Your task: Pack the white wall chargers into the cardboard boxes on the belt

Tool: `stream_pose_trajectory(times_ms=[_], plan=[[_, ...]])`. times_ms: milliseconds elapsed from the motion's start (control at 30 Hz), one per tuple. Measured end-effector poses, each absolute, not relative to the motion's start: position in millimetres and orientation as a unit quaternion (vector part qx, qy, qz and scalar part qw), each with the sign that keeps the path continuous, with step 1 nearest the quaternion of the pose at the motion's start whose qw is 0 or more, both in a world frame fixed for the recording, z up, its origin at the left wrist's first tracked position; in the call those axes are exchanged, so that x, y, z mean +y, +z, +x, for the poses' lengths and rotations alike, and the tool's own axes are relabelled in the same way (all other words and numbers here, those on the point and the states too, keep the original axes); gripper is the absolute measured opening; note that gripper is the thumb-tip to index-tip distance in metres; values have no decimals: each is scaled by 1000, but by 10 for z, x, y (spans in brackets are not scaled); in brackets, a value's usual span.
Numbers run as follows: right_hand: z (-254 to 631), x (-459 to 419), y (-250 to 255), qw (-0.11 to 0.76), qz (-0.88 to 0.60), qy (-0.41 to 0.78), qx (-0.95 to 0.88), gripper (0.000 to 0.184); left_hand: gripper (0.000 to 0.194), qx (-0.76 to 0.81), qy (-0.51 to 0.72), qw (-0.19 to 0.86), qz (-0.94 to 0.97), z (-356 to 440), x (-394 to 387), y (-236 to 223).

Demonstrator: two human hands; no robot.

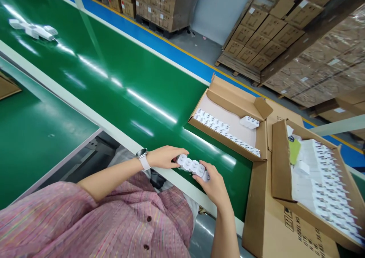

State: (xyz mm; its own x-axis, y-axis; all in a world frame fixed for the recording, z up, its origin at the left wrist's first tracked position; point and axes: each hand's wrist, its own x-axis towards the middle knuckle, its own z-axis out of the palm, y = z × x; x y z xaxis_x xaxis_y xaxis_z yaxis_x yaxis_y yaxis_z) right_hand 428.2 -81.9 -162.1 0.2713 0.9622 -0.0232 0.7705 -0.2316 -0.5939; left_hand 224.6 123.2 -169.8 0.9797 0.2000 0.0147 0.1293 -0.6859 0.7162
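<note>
My left hand (164, 157), with a watch (142, 154) on its wrist, and my right hand (212, 183) grip opposite ends of a short row of white plug adapters (191, 166). The row lies over the green conveyor belt (119, 86), close to its near edge. Just beyond my hands, an open cardboard carton (234, 94) holds a long line of white adapters (212, 121) and a small cluster (249, 122). A second carton (281, 163) to the right is packed with white units (322, 182).
A loose group of white adapters (32, 29) lies far up the belt. A second green bench surface (37, 144) sits to the left. Large flattened cardboard (268, 216) lies under the right carton. Stacked, palletised cartons (256, 41) stand beyond the blue-edged floor.
</note>
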Motion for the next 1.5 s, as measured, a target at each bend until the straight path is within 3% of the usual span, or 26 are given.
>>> stream_pose_trajectory(times_ms=[133,200,367,533,633,733,833,933,1100,1200,1367,1433,1500], plan=[[4220,-855,-1537,170,-784,127,-583,60,106,79,40,371,925,2314,1169,-1712],[4167,-847,-1523,122,-798,85,-584,62,114,81,35,346,934,2385,1152,-1666],[4055,-795,-1560,15,-799,34,-601,41,87,53,16,268,962,2697,977,-1572],[4081,-834,-1612,-21,-814,54,-579,37,71,1,27,240,970,2905,888,-1651],[4219,-900,-1635,86,-846,109,-515,40,53,-13,43,258,965,2988,1015,-1727],[4423,-969,-1627,323,-840,212,-381,56,49,8,80,314,946,3081,1267,-1764],[4573,-1007,-1576,534,-732,343,-249,68,48,49,107,369,922,3138,1536,-1777],[4615,-995,-1513,608,-661,391,-200,70,46,74,125,410,901,3104,1704,-1805],[4618,-932,-1519,564,-688,381,-251,79,48,65,129,425,894,2951,1710,-1864],[4748,-891,-1535,568,-692,361,-262,75,47,53,125,409,903,2937,1657,-1886],[5486,-586,-1285,607,-725,168,-279,64,48,55,135,377,915,2996,1684,-1935],[5905,-360,-1109,514,-785,82,-335,69,48,63,142,370,916,3003,1725,-1953],[6287,-115,-964,340,-855,35,-390,71,48,72,148,366,916,3002,1766,-1962]])
